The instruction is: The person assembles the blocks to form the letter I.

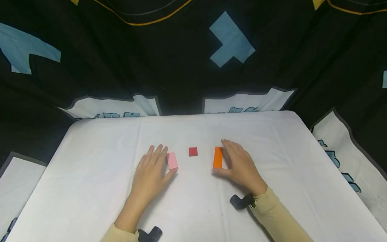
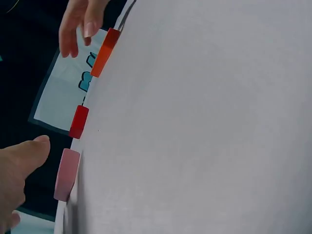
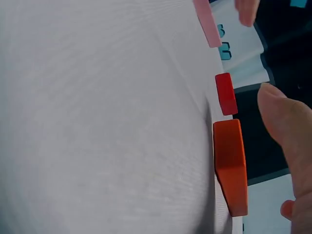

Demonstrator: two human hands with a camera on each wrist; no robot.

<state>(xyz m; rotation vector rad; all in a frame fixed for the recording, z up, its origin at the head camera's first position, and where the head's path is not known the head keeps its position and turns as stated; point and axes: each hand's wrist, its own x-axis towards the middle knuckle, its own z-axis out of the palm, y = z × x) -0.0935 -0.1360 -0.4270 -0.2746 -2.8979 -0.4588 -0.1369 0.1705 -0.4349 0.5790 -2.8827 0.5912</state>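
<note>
On the white table lie three blocks in a loose row. A pink block [image 1: 172, 161] is at the left, a small red block [image 1: 192, 152] in the middle and a longer orange block [image 1: 217, 157] at the right. My left hand [image 1: 150, 174] hovers close beside the pink block, fingers extended and thumb held apart near its front end. Around the right side of the orange block curves my right hand [image 1: 242, 164], thumb near the block's front end and fingertips by its far end. In the right wrist view, a gap shows between the thumb [image 3: 275, 105] and the orange block.
A white cloth covers the table [image 1: 90, 188], whose far edge meets a dark patterned curtain [image 1: 181, 67]. Black wrist-worn devices sit at the left wrist [image 1: 150, 234] and right wrist [image 1: 242, 201], both close above the tabletop.
</note>
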